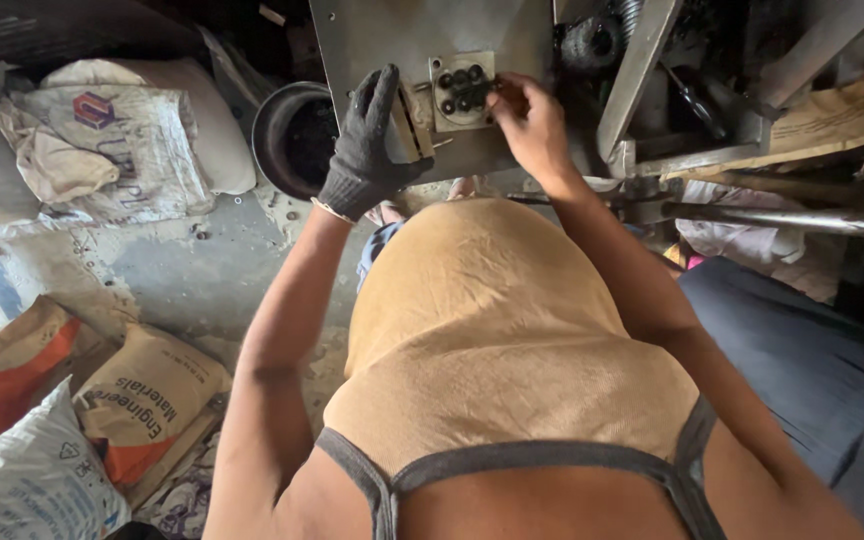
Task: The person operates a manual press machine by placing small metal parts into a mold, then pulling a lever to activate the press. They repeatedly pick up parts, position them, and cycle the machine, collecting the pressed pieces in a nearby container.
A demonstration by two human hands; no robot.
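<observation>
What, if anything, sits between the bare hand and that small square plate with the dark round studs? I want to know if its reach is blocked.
Nothing visible blocks it. The right hand already has its fingertips at the right edge of the square plate on the grey metal panel. The gloved left hand rests flat on the panel to the plate's left, clear of it.

Grey concrete floor (182, 270) carries stacked sacks (102, 150), paper bags (147, 400) and a black bucket (292, 135).

Gloved left hand (367, 150) flat on grey metal plate (382, 40), bare right hand (527, 120) pinching black-buttoned square block (463, 90), sacks (122, 140) nearby
</observation>
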